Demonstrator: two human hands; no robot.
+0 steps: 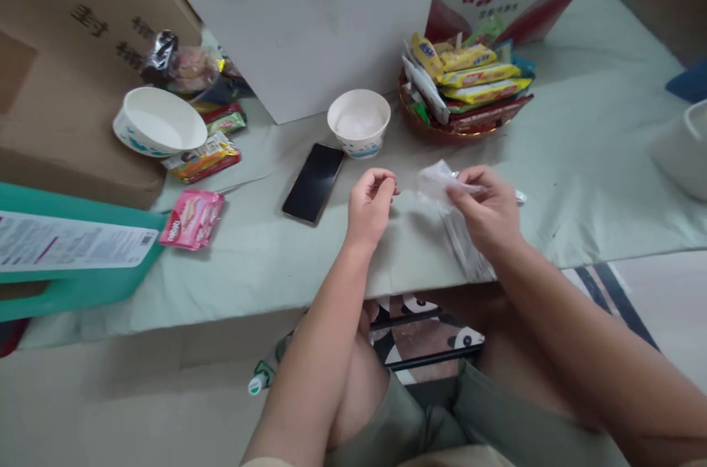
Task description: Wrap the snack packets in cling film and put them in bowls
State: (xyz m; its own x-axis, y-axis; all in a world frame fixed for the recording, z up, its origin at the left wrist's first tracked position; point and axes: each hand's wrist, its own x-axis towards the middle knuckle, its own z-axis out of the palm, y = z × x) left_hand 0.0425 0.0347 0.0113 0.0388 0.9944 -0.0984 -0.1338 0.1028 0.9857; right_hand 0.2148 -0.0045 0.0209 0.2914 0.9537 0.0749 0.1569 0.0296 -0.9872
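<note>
My right hand (489, 205) pinches a thin, clear plastic bag (436, 180) above the cloth. My left hand (373, 205) is to the left of the bag, with thumb and fingers pressed together. Whatever it may hold is too small to make out. Partly behind the right hand, a long clear plastic packet (464, 246) lies near the table edge. Just beyond my left hand stands a white paper bowl (359, 121) with a blue pattern. A black phone (314, 183) lies to the left of that hand.
A red bowl (431, 132) heaped with packaged snacks stands at the back. Further left are another paper bowl (160, 121), a pink snack packet (193, 219) and a green container (82, 246). White (331, 18) and brown (66, 121) cardboard boxes border the cloth-covered table (596, 180).
</note>
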